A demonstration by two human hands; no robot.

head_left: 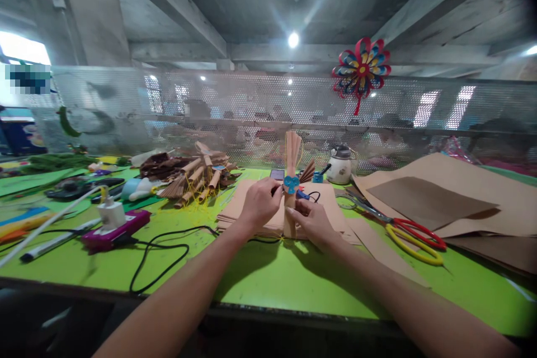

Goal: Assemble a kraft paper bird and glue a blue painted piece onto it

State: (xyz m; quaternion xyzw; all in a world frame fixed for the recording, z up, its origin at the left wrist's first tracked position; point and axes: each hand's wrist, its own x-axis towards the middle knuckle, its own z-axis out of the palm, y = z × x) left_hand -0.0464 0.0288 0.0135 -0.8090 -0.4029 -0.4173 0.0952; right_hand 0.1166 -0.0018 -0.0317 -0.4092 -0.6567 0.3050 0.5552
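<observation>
Upright between my hands stands a brown paper craft (290, 225), a rolled tube with a pleated, fanned top. A blue paper cutout (291, 184) sits on its front, and thin yellow string loops beside the pleats. My left hand (263, 201) is closed, its thumb and fingertips pinched at the craft's left edge beside the cutout. Lower down, my right hand (311, 218) grips the tube from the right with thumb and fingers. Behind them lies a stack of brown paper sheets (235, 211), partly hidden by my hands.
Scissors with red and yellow handles (415, 243) lie at right near large brown paper sheets (423, 196). Finished-looking paper rolls (197, 176) are heaped left of centre. A purple power strip (117, 229) trails black cable. Behind stand a white kettle (340, 166) and a perforated metal screen (251, 100).
</observation>
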